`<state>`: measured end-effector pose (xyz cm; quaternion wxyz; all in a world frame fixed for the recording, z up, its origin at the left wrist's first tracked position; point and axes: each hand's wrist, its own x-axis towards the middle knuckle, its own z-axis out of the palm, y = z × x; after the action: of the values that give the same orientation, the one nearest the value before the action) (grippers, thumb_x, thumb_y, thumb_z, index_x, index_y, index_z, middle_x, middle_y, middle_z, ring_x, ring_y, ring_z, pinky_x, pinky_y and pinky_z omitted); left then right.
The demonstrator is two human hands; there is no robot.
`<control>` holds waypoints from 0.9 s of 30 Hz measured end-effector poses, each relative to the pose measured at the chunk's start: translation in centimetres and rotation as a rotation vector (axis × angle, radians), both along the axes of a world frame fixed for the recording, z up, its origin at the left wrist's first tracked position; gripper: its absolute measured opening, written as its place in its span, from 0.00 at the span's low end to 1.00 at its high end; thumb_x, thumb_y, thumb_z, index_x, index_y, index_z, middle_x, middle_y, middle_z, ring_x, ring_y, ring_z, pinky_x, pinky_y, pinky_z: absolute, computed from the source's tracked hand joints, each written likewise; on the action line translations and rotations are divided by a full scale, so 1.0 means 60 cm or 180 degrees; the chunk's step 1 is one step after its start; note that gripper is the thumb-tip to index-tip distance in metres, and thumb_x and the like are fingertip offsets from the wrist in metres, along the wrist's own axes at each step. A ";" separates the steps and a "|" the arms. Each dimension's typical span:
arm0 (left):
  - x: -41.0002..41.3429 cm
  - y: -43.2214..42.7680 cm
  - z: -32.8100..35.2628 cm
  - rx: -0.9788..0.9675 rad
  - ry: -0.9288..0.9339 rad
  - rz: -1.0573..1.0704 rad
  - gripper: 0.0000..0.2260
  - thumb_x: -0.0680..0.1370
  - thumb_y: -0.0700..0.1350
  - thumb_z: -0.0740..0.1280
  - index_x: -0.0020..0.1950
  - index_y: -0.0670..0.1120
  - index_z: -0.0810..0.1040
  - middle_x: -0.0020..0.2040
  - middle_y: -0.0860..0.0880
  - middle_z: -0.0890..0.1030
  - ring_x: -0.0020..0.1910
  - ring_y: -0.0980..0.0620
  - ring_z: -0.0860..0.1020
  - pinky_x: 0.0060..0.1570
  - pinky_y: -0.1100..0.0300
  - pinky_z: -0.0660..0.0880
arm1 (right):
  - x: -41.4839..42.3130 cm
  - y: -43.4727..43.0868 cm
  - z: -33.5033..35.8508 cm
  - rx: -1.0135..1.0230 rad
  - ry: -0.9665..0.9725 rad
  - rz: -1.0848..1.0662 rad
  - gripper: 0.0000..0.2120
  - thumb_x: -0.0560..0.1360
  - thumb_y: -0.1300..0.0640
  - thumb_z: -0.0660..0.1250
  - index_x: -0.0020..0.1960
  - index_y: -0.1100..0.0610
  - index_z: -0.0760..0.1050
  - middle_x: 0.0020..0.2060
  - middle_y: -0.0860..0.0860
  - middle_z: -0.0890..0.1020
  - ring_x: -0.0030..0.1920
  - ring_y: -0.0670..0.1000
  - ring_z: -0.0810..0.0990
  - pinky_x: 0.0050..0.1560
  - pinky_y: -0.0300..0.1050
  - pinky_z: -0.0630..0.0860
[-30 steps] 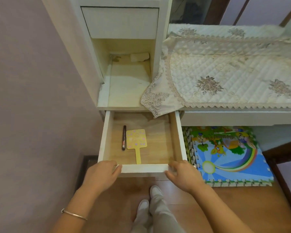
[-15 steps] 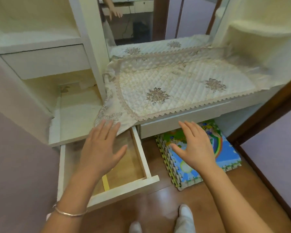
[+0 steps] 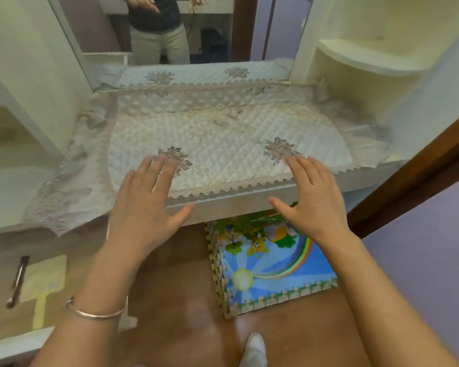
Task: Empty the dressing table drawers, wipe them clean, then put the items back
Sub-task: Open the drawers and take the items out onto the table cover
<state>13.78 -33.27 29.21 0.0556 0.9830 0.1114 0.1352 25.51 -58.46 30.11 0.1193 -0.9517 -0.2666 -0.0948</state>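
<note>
My left hand (image 3: 146,205) and my right hand (image 3: 313,200) hover with spread fingers over the front edge of the dressing table, holding nothing. A quilted cream cloth (image 3: 223,144) with lace trim covers the tabletop. Below its edge runs the white front of the shut middle drawer (image 3: 231,205). At the lower left the left drawer (image 3: 13,343) stands pulled out. Inside it lie a dark pen (image 3: 17,282) and a yellow paddle-shaped card (image 3: 44,284).
A mirror (image 3: 180,27) behind the table reflects a person's legs and hands. White shelves (image 3: 368,56) stand at the right. A colourful foam play mat (image 3: 270,266) lies on the wooden floor under the table. A dark wooden frame (image 3: 419,176) borders the right side.
My hands left the front of the left drawer and moved right, to the middle of the table. The view swung right and up; the left drawer stays pulled out.
</note>
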 end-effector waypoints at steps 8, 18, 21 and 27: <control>0.053 -0.083 -0.026 -0.0155 0.0110 0.0457 0.34 0.73 0.60 0.62 0.73 0.45 0.59 0.74 0.45 0.59 0.73 0.45 0.55 0.70 0.46 0.53 | 0.128 -0.051 -0.017 0.0003 0.0088 0.0342 0.36 0.71 0.44 0.68 0.74 0.54 0.58 0.72 0.55 0.64 0.73 0.57 0.58 0.73 0.53 0.53; 0.084 -0.052 -0.237 -0.1543 0.1213 0.1072 0.16 0.76 0.48 0.64 0.61 0.44 0.75 0.59 0.44 0.77 0.61 0.45 0.71 0.59 0.52 0.68 | 0.158 0.007 -0.243 -0.0055 0.2080 0.0106 0.22 0.75 0.49 0.65 0.66 0.55 0.70 0.61 0.53 0.77 0.61 0.54 0.73 0.58 0.50 0.72; 0.096 -0.030 -0.325 -0.2386 0.1467 0.1458 0.15 0.77 0.46 0.64 0.62 0.43 0.74 0.61 0.44 0.76 0.61 0.46 0.73 0.60 0.56 0.67 | 0.170 0.022 -0.330 0.0207 0.2967 -0.0370 0.19 0.75 0.51 0.65 0.63 0.58 0.72 0.55 0.54 0.79 0.52 0.52 0.76 0.52 0.47 0.73; 0.151 0.005 -0.452 -0.4145 0.1155 0.2688 0.11 0.77 0.40 0.64 0.58 0.40 0.76 0.46 0.45 0.78 0.43 0.49 0.76 0.44 0.58 0.69 | 0.221 0.051 -0.477 0.1199 0.4012 -0.1424 0.14 0.75 0.57 0.67 0.59 0.60 0.74 0.52 0.55 0.78 0.51 0.55 0.75 0.49 0.50 0.71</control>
<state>22.81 -32.96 2.07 0.5438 0.6343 0.5384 -0.1095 38.80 -55.42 1.51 0.3922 -0.8204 0.0770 0.4090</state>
